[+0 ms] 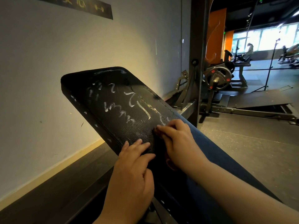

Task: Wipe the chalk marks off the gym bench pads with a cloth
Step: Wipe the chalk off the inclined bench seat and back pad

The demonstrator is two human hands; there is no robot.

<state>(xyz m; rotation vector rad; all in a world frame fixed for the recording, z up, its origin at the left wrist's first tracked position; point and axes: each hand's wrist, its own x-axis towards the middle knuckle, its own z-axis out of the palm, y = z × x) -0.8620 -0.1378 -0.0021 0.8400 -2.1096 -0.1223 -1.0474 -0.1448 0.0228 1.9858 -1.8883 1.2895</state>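
A black padded bench back [113, 97] slopes up toward the wall. White chalk marks [129, 102] run across its upper and middle part, and the lower part looks darker. My right hand [176, 141] lies on the pad's lower right with fingers curled over a dark cloth [169, 164]. Only small dark reddish bits of the cloth show under the palm. My left hand [134, 168] rests with straight fingers on the pad's lower edge and holds nothing.
A blue fabric surface [226, 159] runs along the bench's right side. A pale wall [64, 54] stands close on the left, with a dark floor strip below. A dark steel post [198, 62] and a plate-loaded machine [218, 75] stand behind on the right.
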